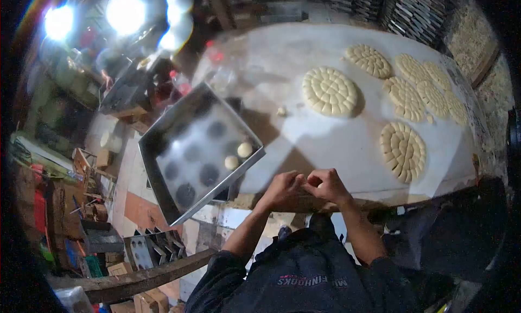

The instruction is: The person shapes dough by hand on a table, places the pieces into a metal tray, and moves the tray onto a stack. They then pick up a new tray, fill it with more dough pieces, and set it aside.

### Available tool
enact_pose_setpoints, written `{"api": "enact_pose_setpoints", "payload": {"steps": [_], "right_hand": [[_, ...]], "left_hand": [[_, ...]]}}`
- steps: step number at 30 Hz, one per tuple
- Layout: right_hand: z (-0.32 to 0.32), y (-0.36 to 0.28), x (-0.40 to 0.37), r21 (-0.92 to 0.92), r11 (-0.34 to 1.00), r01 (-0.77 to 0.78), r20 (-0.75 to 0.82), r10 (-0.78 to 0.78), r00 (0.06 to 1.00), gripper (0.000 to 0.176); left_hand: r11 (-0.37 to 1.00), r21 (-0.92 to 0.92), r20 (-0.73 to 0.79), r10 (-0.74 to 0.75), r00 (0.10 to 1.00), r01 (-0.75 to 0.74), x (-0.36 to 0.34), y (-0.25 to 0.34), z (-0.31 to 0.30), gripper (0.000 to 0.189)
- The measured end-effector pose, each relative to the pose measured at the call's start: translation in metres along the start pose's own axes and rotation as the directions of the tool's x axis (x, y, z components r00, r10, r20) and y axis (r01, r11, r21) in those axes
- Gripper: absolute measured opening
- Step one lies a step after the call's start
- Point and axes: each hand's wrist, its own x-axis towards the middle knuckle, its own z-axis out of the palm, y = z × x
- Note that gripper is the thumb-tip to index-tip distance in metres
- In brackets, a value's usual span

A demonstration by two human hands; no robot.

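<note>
My left hand [284,189] and my right hand [328,186] meet over the near edge of the white table [336,144]. Both have curled fingers, and their fingertips come together; whatever may be between them is hidden. To the left, a square metal tray [182,131] with dark round patches on its bottom leans at the table's edge. Two dough balls [232,162] lie in its right corner. A flat dough round [329,91] cut into pieces lies beyond my hands, and another cut round [402,152] sits to their right. A small dough scrap [281,111] rests nearer the tray.
Several more cut dough rounds [369,61] are spread over the table's far right. Stacked metal trays [415,17] stand behind it. Plastic bottles with red caps [182,84] are beyond the tray. On the lower left, more metal trays [154,249] stand beside a wooden beam [146,280].
</note>
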Motion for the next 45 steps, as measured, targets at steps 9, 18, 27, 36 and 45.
{"api": "enact_pose_setpoints", "payload": {"steps": [9, 18, 27, 36, 45], "right_hand": [[0.028, -0.059, -0.025, 0.147, 0.98, -0.132, -0.308, 0.172, 0.936, 0.029], [-0.047, 0.064, 0.014, -0.249, 0.962, -0.108, -0.396, 0.001, 0.918, 0.018], [-0.129, 0.14, -0.072, -0.532, 0.814, 0.233, 0.0, -0.276, 0.961, 0.019], [-0.067, 0.124, 0.005, -0.51, 0.829, 0.23, 0.12, -0.197, 0.973, 0.027], [-0.109, 0.178, 0.023, -0.48, 0.858, 0.183, -0.077, -0.249, 0.965, 0.015]], "left_hand": [[0.928, -0.076, -0.364, 0.316, 0.876, -0.366, -0.034, 0.029, 0.014, 0.022], [0.946, -0.076, 0.045, 0.32, 0.947, -0.316, 0.022, 0.039, 0.015, 0.03], [0.836, 0.545, -0.085, -0.01, 0.996, 0.055, 0.011, -0.14, 0.04, 0.03], [0.882, 0.453, -0.35, 0.307, 0.885, -0.126, 0.123, -0.031, 0.076, 0.025], [0.894, 0.422, -0.388, 0.027, 0.921, 0.152, 0.078, -0.095, -0.005, 0.035]]}}
